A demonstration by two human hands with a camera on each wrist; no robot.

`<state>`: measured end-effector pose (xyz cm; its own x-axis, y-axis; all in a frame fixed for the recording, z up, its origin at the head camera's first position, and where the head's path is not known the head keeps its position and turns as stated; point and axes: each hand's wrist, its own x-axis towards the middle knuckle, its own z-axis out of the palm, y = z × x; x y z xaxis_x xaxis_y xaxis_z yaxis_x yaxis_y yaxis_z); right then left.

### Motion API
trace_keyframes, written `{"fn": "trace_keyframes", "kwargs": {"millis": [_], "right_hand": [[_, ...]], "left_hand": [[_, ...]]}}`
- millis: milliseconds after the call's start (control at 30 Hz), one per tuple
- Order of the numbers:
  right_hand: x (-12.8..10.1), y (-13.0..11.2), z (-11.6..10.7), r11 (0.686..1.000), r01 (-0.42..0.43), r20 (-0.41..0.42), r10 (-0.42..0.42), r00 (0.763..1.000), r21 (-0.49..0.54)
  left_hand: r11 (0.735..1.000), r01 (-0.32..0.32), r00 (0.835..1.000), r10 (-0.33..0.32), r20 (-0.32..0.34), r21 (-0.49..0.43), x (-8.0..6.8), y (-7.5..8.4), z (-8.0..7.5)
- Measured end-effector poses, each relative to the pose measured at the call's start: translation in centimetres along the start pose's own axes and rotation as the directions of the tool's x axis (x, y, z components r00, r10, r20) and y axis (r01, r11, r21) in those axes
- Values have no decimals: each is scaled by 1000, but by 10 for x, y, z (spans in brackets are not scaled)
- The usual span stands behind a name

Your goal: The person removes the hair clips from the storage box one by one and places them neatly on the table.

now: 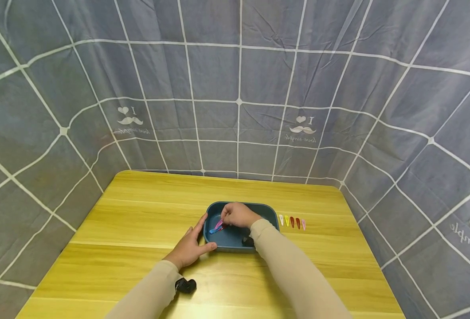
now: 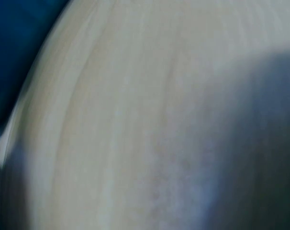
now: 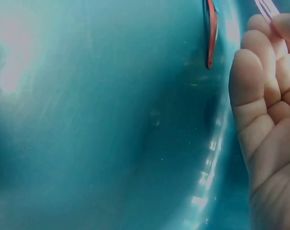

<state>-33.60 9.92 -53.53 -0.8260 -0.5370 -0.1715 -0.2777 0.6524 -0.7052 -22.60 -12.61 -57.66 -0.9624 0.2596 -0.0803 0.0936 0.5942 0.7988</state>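
Observation:
A dark blue rectangular tray [image 1: 229, 240] sits on the wooden table. My right hand [image 1: 240, 215] is over the tray and pinches a pink snap hair clip [image 1: 219, 223] between thumb and finger; the right wrist view shows the same pink clip [image 3: 267, 8] at its top right. Below those fingers, a blue hair clip [image 1: 216, 230] lies in the tray. Beside it is a red hair clip [image 3: 212, 38], partly cut off by the right wrist view. With fingers and thumb spread, my left hand [image 1: 189, 249] touches the tray's left side.
Right of the tray, a row of hair clips lies on the table: white [image 1: 281, 220], yellow [image 1: 287, 221], two dark red [image 1: 292, 222] and pink [image 1: 303, 225]. A grey checked curtain [image 1: 215, 119] surrounds the table. The left wrist view shows mostly blurred tabletop [image 2: 111, 120].

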Motion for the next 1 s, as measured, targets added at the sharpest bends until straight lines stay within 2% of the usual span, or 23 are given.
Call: {"fn": "trace_keyframes", "kwargs": {"millis": [233,367,800,1000], "right_hand": [[-6,-1,-10,998,-4,28,3,1000,60],[-10,-4,-16,991,-14,30,10,999,135],[-24,1,-35,951,15,-71,7,997,309],[-30,7,-41,931,28,-92,6,996,363]], "left_hand": [[1000,0,1000,0,1,-2,1,2,0],[1000,5,1000,-5,-1,0,1,2,0],[1000,18,1000,-18,6,4,3,-2,-1],[1000,20,1000,-20,7,-2,4,-2,0]]}}
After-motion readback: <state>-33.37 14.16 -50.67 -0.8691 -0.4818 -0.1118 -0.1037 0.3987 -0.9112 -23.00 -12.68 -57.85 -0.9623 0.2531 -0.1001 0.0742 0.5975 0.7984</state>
